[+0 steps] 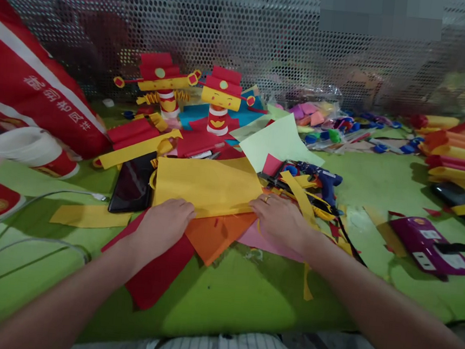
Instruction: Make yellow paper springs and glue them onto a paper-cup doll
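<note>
A sheet of yellow paper [209, 180] lies across the middle of the table, its near edge between my hands. My left hand [169, 218] grips that edge at its left end, fingers curled over the paper. At the right end my right hand [276, 213], with a ring on one finger, closes on the same edge. The edge looks turned up in a narrow fold; the thumbs are mostly hidden. Under the sheet and my wrists lie orange paper [216, 238], red paper [162, 271] and pink paper [263, 239].
Two paper figures with red hats [221, 95] stand behind the sheet. A black phone [133, 182] lies to its left, and a blue glue gun [324, 178] among scraps to its right. Paper cups [35, 149] stand far left. A purple power strip [430, 246] sits right; a mesh panel [245, 29] rises behind.
</note>
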Motion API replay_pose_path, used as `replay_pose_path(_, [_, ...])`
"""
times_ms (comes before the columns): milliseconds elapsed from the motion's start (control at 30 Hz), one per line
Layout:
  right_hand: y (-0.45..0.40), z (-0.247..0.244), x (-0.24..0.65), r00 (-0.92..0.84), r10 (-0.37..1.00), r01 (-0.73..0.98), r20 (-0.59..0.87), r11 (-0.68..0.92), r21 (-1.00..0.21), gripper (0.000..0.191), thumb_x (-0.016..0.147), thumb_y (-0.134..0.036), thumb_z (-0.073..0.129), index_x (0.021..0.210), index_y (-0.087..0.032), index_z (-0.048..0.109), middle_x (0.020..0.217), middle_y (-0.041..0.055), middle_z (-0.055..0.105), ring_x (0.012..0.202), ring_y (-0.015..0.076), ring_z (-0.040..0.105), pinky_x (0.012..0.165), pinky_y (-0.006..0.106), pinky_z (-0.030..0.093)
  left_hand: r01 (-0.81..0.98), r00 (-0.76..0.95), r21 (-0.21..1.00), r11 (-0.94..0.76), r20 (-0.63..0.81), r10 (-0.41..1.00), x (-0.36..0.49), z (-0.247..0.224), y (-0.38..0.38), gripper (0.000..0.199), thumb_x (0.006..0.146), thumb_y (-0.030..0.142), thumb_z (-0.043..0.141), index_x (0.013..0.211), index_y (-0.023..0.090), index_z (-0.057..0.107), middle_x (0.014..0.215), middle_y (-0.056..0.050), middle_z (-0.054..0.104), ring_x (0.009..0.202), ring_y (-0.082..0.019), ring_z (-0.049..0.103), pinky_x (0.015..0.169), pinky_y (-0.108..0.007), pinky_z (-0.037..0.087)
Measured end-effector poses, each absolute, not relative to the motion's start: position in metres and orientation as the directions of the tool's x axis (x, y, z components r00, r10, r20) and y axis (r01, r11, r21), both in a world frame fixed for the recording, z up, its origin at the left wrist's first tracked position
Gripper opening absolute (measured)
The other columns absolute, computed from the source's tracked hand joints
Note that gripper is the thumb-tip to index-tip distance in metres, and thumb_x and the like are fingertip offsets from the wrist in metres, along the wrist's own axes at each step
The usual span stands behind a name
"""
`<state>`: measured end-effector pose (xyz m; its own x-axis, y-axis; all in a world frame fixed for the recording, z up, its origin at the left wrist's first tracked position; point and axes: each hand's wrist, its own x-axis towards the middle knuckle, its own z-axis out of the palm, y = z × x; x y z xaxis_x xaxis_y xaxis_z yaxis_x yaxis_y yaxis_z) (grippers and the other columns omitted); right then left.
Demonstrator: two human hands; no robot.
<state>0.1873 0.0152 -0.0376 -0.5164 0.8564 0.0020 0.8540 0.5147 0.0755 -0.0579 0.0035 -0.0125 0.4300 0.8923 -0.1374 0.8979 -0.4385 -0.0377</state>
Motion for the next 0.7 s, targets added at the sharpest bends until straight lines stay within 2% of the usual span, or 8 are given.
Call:
replay_pose_path(167, [0.015,-0.046,0.185,-0.474,0.879,0.879,0.038,0.471,0.07,0.037,0.078,-0.001,0.037,0.103,-0.015,0.06,0.098,0.0096,0.065,0.085,0.0193,0.059,0.072,0.03,0.041,0.924,0.373,-0.042,-0.381,-0.125,0.919,-0.059,-0.018,0.008,0.025,0.092,0.021,0.034,0.091,0.017,0.059,0.086,-0.005,0.068,0.08,-0.02,0.064,0.063,-0.029,0.046])
replay_pose_path(333, [0.016,-0.047,0.183,-0.469,0.883,0.881,0.031,0.465,0.082,0.036,0.077,-0.001,0.037,0.099,-0.016,0.061,0.096,0.0096,0.063,0.087,0.0195,0.057,0.074,0.03,0.04,0.909,0.409,-0.054,-0.414,-0.085,0.909,-0.06,-0.024,0.008,0.022,0.09,0.016,0.036,0.088,0.018,0.058,0.085,-0.004,0.068,0.08,-0.019,0.063,0.061,-0.028,0.043])
replay_pose_path(433, [0.015,-0.046,0.182,-0.461,0.887,0.882,-0.004,0.459,0.101,0.038,0.074,0.0,0.039,0.099,-0.018,0.062,0.101,0.0095,0.062,0.089,0.0197,0.056,0.073,0.03,0.04,0.891,0.444,-0.076,-0.447,-0.052,0.894,-0.058,-0.024,0.007,0.022,0.089,0.014,0.037,0.087,0.018,0.058,0.083,-0.004,0.067,0.079,-0.019,0.062,0.062,-0.028,0.043])
replay_pose_path(533, [0.014,-0.046,0.183,-0.451,0.893,0.887,-0.007,0.449,0.109,0.038,0.076,-0.003,0.039,0.101,-0.019,0.063,0.103,0.0087,0.062,0.089,0.0207,0.055,0.074,0.032,0.039,0.872,0.468,-0.147,-0.467,-0.029,0.883,-0.056,-0.024,0.005,0.021,0.085,0.009,0.041,0.088,0.018,0.059,0.082,-0.005,0.065,0.078,-0.021,0.06,0.064,-0.031,0.044])
replay_pose_path(700, [0.011,-0.047,0.184,-0.499,0.861,0.865,0.093,0.489,0.113,0.032,0.079,-0.006,0.042,0.096,-0.019,0.065,0.101,0.007,0.063,0.09,0.021,0.051,0.081,0.034,0.034,0.804,0.577,-0.212,-0.556,0.048,0.815,-0.052,-0.023,0.002,0.027,0.08,0.004,0.042,0.09,0.019,0.062,0.088,-0.008,0.063,0.085,-0.023,0.057,0.071,-0.036,0.045])
